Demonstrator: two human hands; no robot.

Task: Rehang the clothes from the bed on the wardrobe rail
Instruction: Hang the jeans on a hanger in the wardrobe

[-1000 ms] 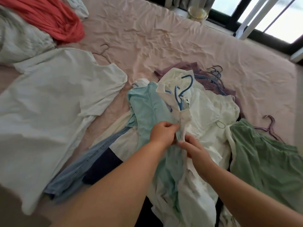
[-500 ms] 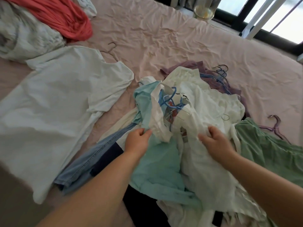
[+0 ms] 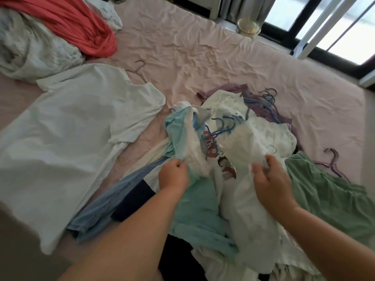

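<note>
Daylight is pouring in from the window at the upper right, and its panes are blowing out to near white. The pink sheet is catching that light softly, its creases casting only faint shadows. The whole view is looking soft and slightly smeared, and my hands are blurring at the fingers. The wide lens is bending the bed's edges, and the lower left corner is falling into dim, out-of-focus shade. The white shirt I am gripping is washing out, losing its folds.
</note>
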